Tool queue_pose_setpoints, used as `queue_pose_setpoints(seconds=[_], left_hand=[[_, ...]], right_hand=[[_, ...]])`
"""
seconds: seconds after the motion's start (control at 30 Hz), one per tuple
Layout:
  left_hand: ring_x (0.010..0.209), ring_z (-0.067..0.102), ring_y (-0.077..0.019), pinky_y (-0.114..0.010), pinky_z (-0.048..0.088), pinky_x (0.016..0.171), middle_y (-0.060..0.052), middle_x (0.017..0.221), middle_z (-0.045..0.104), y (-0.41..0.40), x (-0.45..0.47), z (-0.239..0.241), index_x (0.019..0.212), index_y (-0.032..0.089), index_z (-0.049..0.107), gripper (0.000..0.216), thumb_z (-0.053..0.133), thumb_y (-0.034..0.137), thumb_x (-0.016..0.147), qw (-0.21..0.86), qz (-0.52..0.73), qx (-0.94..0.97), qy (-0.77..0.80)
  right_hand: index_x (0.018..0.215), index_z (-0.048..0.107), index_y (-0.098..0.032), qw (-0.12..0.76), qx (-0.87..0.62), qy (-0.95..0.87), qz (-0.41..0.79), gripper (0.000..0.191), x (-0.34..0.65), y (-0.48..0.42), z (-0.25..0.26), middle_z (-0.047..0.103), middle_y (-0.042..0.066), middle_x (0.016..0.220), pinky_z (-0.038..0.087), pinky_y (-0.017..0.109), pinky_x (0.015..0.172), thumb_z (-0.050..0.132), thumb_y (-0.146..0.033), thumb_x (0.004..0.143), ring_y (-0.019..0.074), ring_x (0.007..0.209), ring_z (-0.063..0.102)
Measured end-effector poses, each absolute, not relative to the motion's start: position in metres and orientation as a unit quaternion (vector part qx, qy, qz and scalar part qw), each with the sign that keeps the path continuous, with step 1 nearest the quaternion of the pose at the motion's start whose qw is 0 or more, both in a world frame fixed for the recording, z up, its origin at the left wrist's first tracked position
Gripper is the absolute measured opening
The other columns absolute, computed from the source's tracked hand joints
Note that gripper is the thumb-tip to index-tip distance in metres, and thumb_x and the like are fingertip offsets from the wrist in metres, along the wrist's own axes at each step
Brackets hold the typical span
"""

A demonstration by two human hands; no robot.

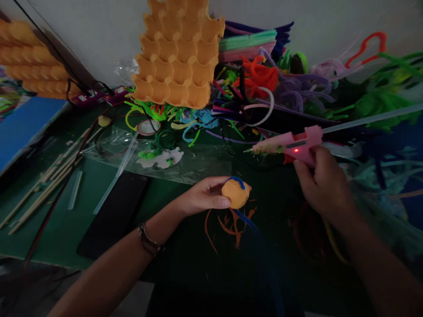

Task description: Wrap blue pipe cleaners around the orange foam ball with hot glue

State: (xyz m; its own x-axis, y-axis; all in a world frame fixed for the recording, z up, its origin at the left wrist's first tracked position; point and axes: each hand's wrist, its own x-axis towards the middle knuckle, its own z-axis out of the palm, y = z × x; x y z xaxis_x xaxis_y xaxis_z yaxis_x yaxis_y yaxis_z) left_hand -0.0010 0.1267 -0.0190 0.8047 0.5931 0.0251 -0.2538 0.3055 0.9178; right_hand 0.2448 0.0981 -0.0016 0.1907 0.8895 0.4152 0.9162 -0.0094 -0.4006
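Near the middle of the table, my left hand (206, 194) is closed on a small round orange egg-carton cup (234, 196), thumb in front and fingers behind. A blue pipe cleaner (247, 220) curls along the cup's upper rim and trails down below it. Over to the right, my right hand (325, 180) grips a pink hot glue gun (302, 147) by its handle. Its red light is lit and its nozzle points left, above and apart from the cup. A long clear glue stick (370, 118) sticks out of the gun's back.
An orange egg carton (176, 57) stands against the wall beside heaped pipe cleaners (261, 79). Left of my arm lie a black phone (114, 215), wooden sticks (49, 187) and a loose glue stick (75, 190). Orange scraps (236, 231) lie under the cup. A cable (53, 211) crosses the left side.
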Motion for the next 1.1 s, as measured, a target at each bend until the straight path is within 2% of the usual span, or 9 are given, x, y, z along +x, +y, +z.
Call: queue_pose_setpoints(seconds=[0.23,0.4,0.53,0.63,0.73,0.8,0.93,1.0,1.1], left_hand=[[0.076,0.06,-0.0162,-0.027,0.047,0.075,-0.006,0.084,0.068,0.127,0.002,-0.024,0.093,0.016,0.071,0.048,0.079,0.047,0.057,0.783,0.364,0.454,0.221],[0.071,0.058,-0.0142,-0.026,0.046,0.073,-0.006,0.081,0.067,0.129,0.005,-0.026,0.087,0.015,0.072,0.048,0.081,0.047,0.053,0.784,0.39,0.419,0.239],[0.072,0.059,-0.014,-0.026,0.045,0.073,-0.004,0.077,0.067,0.129,0.007,-0.026,0.086,0.017,0.072,0.045,0.08,0.048,0.055,0.775,0.401,0.422,0.245],[0.071,0.059,-0.015,-0.028,0.046,0.073,-0.003,0.074,0.067,0.13,0.007,-0.026,0.085,0.017,0.071,0.045,0.08,0.047,0.054,0.77,0.417,0.408,0.26],[0.074,0.06,-0.0153,-0.028,0.045,0.076,-0.002,0.077,0.068,0.131,0.007,-0.027,0.085,0.017,0.07,0.044,0.081,0.046,0.054,0.751,0.438,0.411,0.275],[0.077,0.06,-0.0161,-0.028,0.044,0.077,-0.003,0.079,0.068,0.132,0.007,-0.03,0.088,0.017,0.069,0.046,0.08,0.047,0.055,0.738,0.445,0.423,0.279],[0.085,0.06,-0.0188,-0.03,0.044,0.081,-0.004,0.083,0.067,0.132,0.007,-0.033,0.094,0.016,0.067,0.05,0.076,0.05,0.059,0.723,0.445,0.453,0.273],[0.085,0.06,-0.0181,-0.03,0.044,0.082,-0.004,0.085,0.067,0.131,0.007,-0.031,0.095,0.016,0.066,0.05,0.075,0.05,0.06,0.727,0.438,0.453,0.275],[0.077,0.061,-0.0158,-0.029,0.046,0.075,-0.003,0.083,0.067,0.128,0.007,-0.028,0.097,0.015,0.065,0.053,0.077,0.049,0.058,0.739,0.426,0.445,0.273]], right_hand=[[0.104,0.049,-0.019,0.312,-0.665,-0.678,-0.005,0.028,0.251,0.105,-0.025,0.058,0.013,0.095,0.045,0.045,0.079,0.043,-0.03,0.08,0.0263,0.09,0.057],[0.106,0.052,-0.017,0.293,-0.677,-0.675,-0.004,0.037,0.254,0.105,-0.016,0.057,0.013,0.098,0.046,0.044,0.08,0.053,-0.033,0.073,0.027,0.092,0.057],[0.109,0.054,-0.015,0.254,-0.681,-0.687,-0.006,0.042,0.258,0.103,-0.007,0.057,0.013,0.1,0.048,0.043,0.076,0.052,-0.037,0.074,0.0268,0.09,0.058],[0.102,0.058,-0.016,0.17,-0.675,-0.716,-0.041,0.04,0.268,0.094,0.0,0.06,0.013,0.091,0.048,0.043,0.069,0.049,-0.045,0.076,0.0291,0.083,0.059],[0.087,0.062,-0.019,0.112,-0.663,-0.739,-0.047,0.042,0.276,0.078,0.014,0.064,0.011,0.077,0.046,0.04,0.054,0.041,-0.055,0.079,0.0287,0.066,0.061],[0.088,0.062,-0.021,0.144,-0.674,-0.723,-0.039,0.046,0.27,0.066,0.027,0.066,0.008,0.071,0.043,0.036,0.045,0.038,-0.059,0.081,0.0244,0.052,0.059],[0.116,0.05,-0.023,0.221,-0.619,-0.751,0.061,0.044,0.23,0.049,0.044,0.065,0.008,0.101,0.053,0.037,0.068,0.046,-0.051,0.083,0.024,0.086,0.065],[0.12,0.043,-0.025,0.246,-0.58,-0.753,0.189,0.042,0.207,0.05,0.041,0.058,0.01,0.116,0.054,0.031,0.068,0.051,-0.044,0.083,0.0218,0.097,0.063],[0.117,0.036,-0.024,0.3,-0.547,-0.696,0.356,0.045,0.186,0.059,0.032,0.054,0.008,0.112,0.055,0.028,0.066,0.057,-0.037,0.08,0.0151,0.083,0.065]])
